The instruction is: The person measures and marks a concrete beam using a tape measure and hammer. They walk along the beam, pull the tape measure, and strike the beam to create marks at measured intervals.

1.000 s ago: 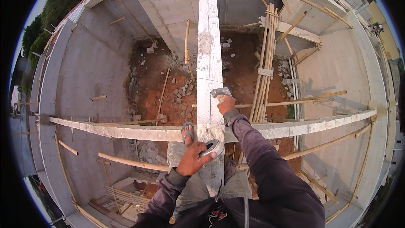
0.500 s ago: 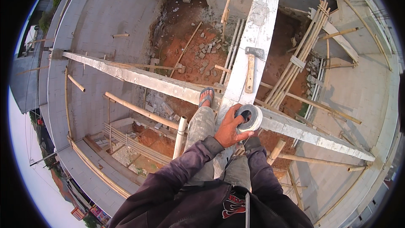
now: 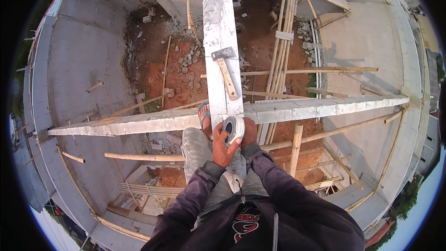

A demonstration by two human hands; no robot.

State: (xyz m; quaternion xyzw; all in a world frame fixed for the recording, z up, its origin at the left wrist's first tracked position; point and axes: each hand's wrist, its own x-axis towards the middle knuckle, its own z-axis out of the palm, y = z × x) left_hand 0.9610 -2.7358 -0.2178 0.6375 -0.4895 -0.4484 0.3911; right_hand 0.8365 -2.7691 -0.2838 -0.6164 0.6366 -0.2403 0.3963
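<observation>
My left hand [image 3: 224,149] is closed on a thick ring-shaped roll [image 3: 238,127], white around the outside with a grey side face and a dark hollow middle. Its fingers reach into the hollow and the thumb presses the near rim. My right hand [image 3: 250,130] is just behind the roll's right side, close against it; its fingers are hidden. Beyond both hands a hatchet [image 3: 226,74] with a dark head and worn wooden handle lies on the pale concrete beam [image 3: 217,32]. What the roll is wound with is too small to tell.
I am high up on the beam; my sandalled foot [image 3: 204,114] is at its left. A narrow cross wall [image 3: 125,125] runs left, another [image 3: 325,108] right. Bundled bamboo poles [image 3: 279,49] and a bamboo post [image 3: 296,148] stand right. Reddish ground with rubble [image 3: 186,60] lies far below.
The view has swung to the right, so the beam and hatchet appear further left. My right hand, hidden before, now shows beside the roll. My left hand still grips the roll.
</observation>
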